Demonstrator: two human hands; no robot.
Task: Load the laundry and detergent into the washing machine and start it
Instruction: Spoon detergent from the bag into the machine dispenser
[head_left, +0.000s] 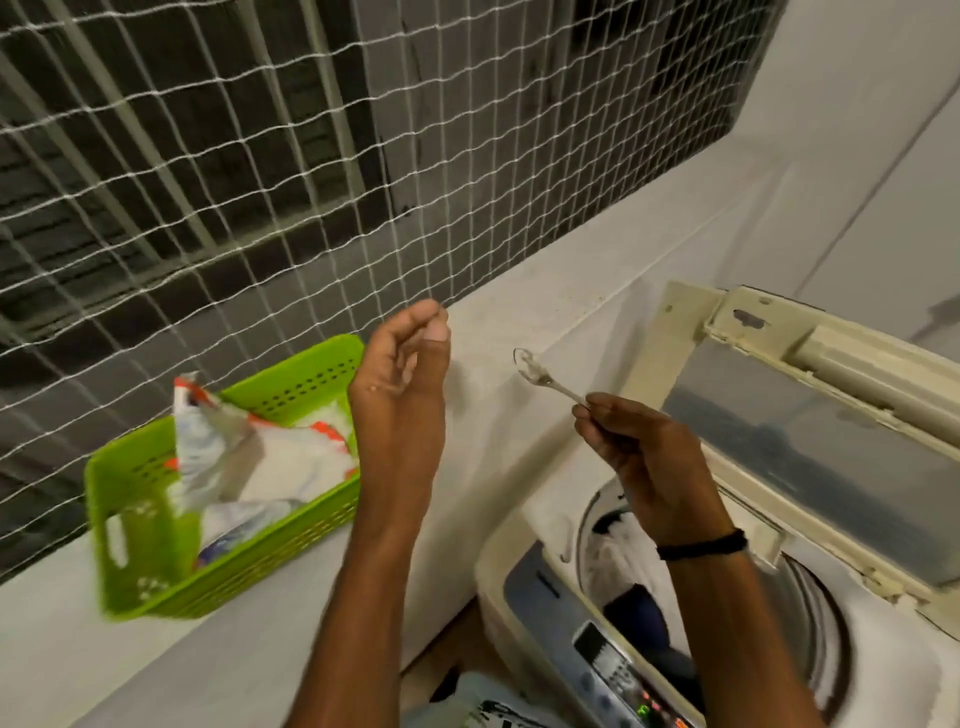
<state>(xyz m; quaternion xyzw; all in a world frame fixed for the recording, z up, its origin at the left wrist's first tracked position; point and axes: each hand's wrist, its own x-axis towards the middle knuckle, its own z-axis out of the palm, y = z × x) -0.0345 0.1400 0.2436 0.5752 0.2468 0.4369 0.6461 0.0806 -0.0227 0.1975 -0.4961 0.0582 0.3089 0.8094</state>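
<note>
Pinching spoon (540, 376) handle between thumb and fingers, right hand (644, 457) raised, spoon bowl pointing up and away toward left hand; black band (701, 545) on wrist. Left hand (402, 395) lifted beside it, fingers loosely curled, nothing seen in it. Washer (540, 587) below right hand, lid (810, 447) up on its right, laundry (628, 561) in drum under right wrist. Green basket (130, 499) on worktop (52, 649) left of left hand, opened detergent bag (218, 447) inside. Net (260, 208) beyond both hands
</note>
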